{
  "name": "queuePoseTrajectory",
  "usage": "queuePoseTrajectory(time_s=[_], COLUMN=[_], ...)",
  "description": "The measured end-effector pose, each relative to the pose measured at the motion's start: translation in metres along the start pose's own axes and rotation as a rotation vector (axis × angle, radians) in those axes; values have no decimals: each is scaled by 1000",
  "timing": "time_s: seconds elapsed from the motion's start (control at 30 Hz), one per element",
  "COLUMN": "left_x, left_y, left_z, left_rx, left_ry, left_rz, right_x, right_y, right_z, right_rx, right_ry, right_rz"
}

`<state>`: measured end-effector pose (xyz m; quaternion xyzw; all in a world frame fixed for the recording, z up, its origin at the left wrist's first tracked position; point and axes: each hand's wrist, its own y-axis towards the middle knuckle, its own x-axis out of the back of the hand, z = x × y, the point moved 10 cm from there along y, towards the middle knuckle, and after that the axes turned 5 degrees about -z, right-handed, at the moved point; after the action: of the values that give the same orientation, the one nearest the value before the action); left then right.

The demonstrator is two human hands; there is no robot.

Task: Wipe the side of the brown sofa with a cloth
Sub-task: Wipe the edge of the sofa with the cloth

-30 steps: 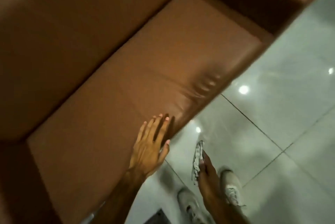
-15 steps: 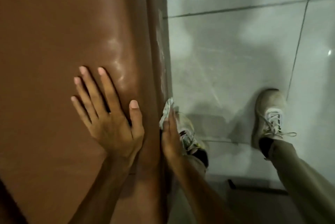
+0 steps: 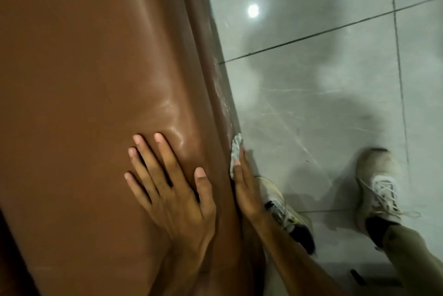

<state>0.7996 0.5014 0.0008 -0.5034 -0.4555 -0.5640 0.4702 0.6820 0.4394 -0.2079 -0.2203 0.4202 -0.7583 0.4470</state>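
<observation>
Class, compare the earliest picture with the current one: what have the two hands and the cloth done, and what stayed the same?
The right hand carried the cloth from mid-air above the floor to the side of the brown sofa, pressing it flat there. The left hand shifted further onto the cushion. Unchanged: the left hand flat and open, the right hand holding the cloth.

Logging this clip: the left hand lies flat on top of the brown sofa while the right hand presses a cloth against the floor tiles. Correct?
Not quite. In the head view the right hand presses the cloth against the side of the brown sofa, not the floor tiles. The left hand does lie flat on top.
</observation>
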Motion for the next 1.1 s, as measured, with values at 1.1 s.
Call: queuePoseTrajectory(time_s=[1.1], left_x=[-6], left_y=[235], left_z=[-53], left_rx=[-101], left_ry=[97], left_rz=[-194], right_x=[-21], right_y=[125], right_z=[130], right_rx=[-70], right_ry=[39], right_rz=[-48])
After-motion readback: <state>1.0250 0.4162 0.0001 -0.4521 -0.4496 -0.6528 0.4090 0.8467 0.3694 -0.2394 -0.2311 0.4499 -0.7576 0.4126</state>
